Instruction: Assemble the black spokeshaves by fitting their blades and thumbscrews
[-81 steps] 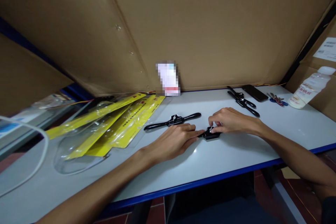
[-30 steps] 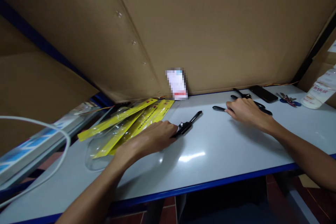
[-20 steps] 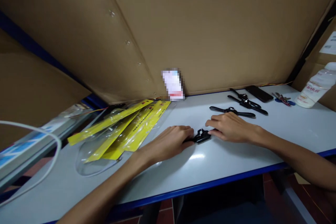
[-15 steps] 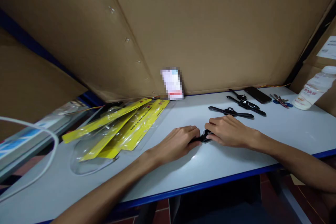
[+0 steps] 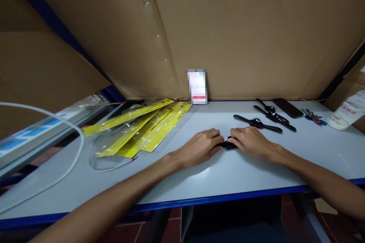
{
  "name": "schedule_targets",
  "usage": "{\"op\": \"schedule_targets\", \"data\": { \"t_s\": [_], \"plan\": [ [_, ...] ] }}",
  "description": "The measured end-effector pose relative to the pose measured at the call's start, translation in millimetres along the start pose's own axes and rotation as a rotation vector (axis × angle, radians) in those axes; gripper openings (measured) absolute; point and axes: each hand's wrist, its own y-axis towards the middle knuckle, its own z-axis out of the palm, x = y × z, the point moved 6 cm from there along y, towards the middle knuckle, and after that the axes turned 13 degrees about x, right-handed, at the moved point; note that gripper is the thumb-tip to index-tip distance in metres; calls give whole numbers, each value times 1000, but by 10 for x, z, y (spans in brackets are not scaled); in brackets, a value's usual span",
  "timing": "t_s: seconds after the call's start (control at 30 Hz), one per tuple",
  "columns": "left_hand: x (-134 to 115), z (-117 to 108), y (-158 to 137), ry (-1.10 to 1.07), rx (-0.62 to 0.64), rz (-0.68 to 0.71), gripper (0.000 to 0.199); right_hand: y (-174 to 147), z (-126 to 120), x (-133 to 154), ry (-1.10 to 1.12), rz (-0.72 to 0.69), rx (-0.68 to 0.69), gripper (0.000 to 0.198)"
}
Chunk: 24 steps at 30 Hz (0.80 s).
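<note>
Wht tbl [image 5: 256, 176] has 2 hands [image 5: 201, 145] gripping 1 blk tool [image 5: 230, 145], 3 others [image 5: 257, 123] nr.

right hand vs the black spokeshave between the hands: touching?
Touching. The head view shows it: the right hand is closed over the right end of the black spokeshave, no gap between.

Packages [image 5: 154, 129] lie at left on the table [image 5: 182, 184]; a tool [image 5: 230, 145] sits between the left hand [image 5: 202, 144] and right hand [image 5: 252, 140]. Beyond the right hand lie three other tools [image 5: 257, 123], then, rightward, a phone [image 5: 288, 108], keys [image 5: 313, 115] and a bottle [image 5: 346, 112]. A pixelated object [image 5: 198, 86] stands before the far panel [image 5: 242, 45].
</note>
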Motion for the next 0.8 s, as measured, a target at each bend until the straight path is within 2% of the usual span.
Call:
{"op": "schedule_targets", "data": {
  "t_s": [0.2,0.6,0.8],
  "plan": [
    [4,5,-2,3,-19,9,22,18,16,-47,56,-36,-42,24],
    [-8,-13,-2,9,-34,28,25,59,30,-88,-67,102,-34,32],
    [2,-2,0,9,-26,7,21,35,-23,-101,52,-7,-168,18]
  ]
}}
